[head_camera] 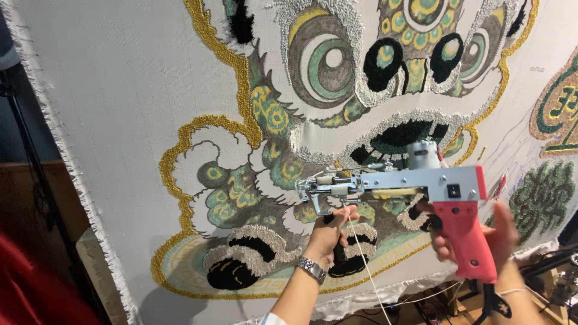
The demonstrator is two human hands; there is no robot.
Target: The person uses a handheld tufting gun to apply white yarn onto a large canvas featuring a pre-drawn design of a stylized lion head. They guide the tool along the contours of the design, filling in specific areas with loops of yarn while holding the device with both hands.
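Head view: tufting gun point(415, 183) sits centre-right of frame, long axis horizontal, needle end pointing left at the cloth point(120, 90). Right hand point(481, 241) wrapped tight round the red grip at lower right. Left hand point(331, 232) closed on the black front handle under the nose, so it's the hand nearer the needle. White yarn point(361, 259) drops from the gun between both wrists. Tip looks to be against the lion design, contact hard to confirm.
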